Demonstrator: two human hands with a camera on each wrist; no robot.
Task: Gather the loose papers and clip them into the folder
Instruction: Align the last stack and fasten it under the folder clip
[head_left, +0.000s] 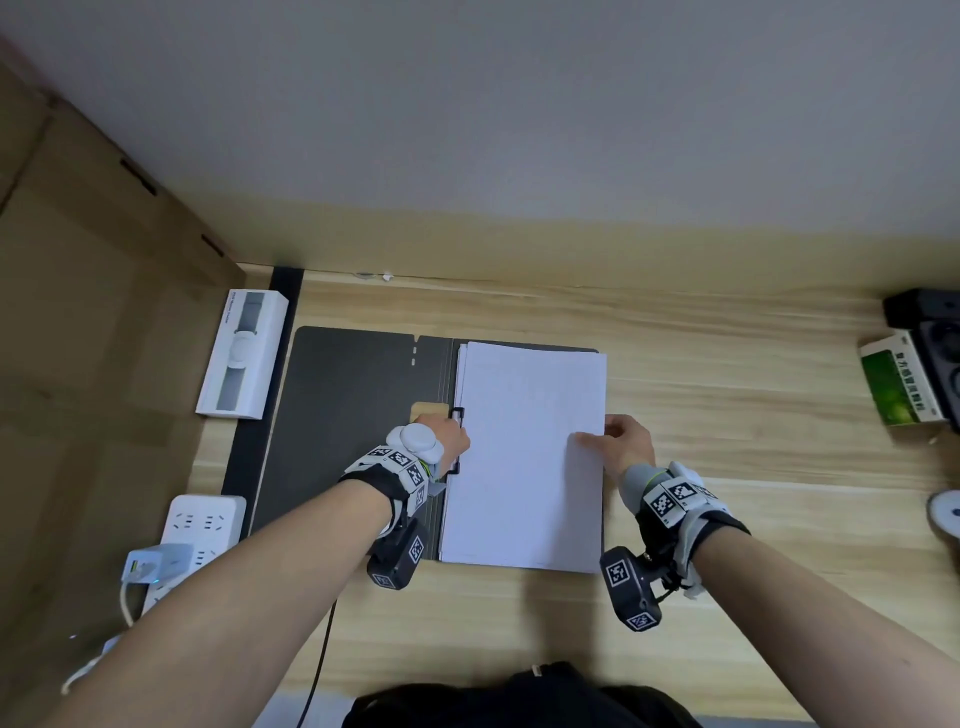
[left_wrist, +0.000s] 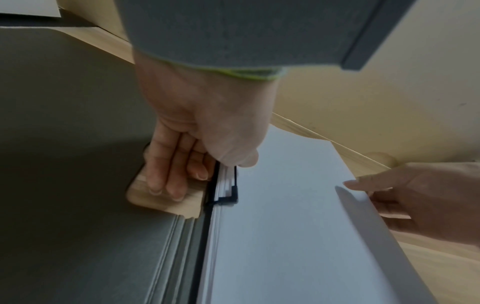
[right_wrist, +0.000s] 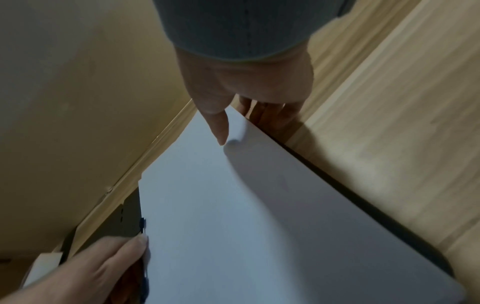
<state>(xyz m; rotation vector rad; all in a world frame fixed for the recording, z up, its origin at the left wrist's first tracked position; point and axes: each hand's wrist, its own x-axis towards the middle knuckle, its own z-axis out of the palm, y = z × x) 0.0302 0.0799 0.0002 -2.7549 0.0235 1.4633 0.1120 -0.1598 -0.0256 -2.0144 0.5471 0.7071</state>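
I have the stack of white paper sheets lying on the right half of the open dark grey card folder, spine edge tucked under the black wire clip; my left hand works that clip, thumb on top, fingers curled beside it (how firmly, I cannot tell); my right hand pinches the outer edge, which I judge keeps the sheets square on the pale wooden desk.
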